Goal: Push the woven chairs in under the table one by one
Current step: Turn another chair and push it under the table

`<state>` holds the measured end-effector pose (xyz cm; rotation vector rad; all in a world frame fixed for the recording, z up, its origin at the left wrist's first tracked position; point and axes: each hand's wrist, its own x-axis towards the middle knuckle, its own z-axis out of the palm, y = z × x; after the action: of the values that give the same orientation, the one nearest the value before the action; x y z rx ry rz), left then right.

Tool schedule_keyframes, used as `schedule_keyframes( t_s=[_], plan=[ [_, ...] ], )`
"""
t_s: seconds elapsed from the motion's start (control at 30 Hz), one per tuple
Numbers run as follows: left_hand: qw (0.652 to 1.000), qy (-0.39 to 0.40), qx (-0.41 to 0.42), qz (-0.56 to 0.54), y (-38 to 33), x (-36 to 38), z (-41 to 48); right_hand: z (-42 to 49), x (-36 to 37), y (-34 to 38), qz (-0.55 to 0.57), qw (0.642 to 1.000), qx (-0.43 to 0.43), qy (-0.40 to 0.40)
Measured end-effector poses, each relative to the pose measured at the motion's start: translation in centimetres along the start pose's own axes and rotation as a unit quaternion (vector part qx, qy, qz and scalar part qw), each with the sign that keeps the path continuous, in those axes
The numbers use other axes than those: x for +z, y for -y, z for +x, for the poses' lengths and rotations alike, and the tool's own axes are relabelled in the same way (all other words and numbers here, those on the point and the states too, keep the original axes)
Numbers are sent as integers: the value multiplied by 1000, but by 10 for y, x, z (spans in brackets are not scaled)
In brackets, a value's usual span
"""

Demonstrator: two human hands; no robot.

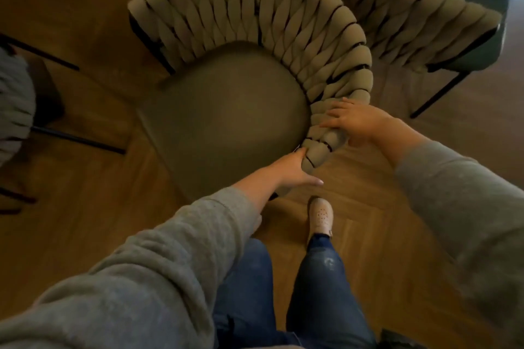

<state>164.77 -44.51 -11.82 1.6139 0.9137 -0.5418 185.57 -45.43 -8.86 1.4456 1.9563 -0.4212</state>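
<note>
Grey sleeves (141, 263) lead to the woven chair (226, 110) on the wood floor (71, 207): left hand (292, 170) curls round its backrest tip, right hand (351, 119) lies flat, fingers spread, on the rim. Soft weave, probably a stiff frame beneath, should slide easily

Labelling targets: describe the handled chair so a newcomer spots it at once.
On the wooden floor, find the central woven chair, its whole olive seat in view. A neighbour chair stands up right, seat darker. Only the central one has the left grip and right grip on its back.
</note>
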Motion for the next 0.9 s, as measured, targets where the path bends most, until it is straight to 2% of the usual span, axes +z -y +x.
schedule_keyframes(
  t_s=[0.1, 0.27, 0.43, 0.57, 0.9],
  plan=[
    [996, -87, -26, -4, -20, 13, 10, 11, -2, -37, -70, 996, -48, -7],
    [977, -171, -57, 117, -31, 22, 15, 27, -22, -95, -174, 982, -77, 15],
    [977, -166, -35, 127, -24, 20, 15, 49, -27, -109, -201, 969, -140, 25],
    [976, -166, -32, 137, -6, 3, 6, 62, -29, -101, -187, 963, -193, -26],
    [970, -148, -79, 176, 81, -96, -42, 111, -87, -24, -101, 971, -198, -88]
  ],
)
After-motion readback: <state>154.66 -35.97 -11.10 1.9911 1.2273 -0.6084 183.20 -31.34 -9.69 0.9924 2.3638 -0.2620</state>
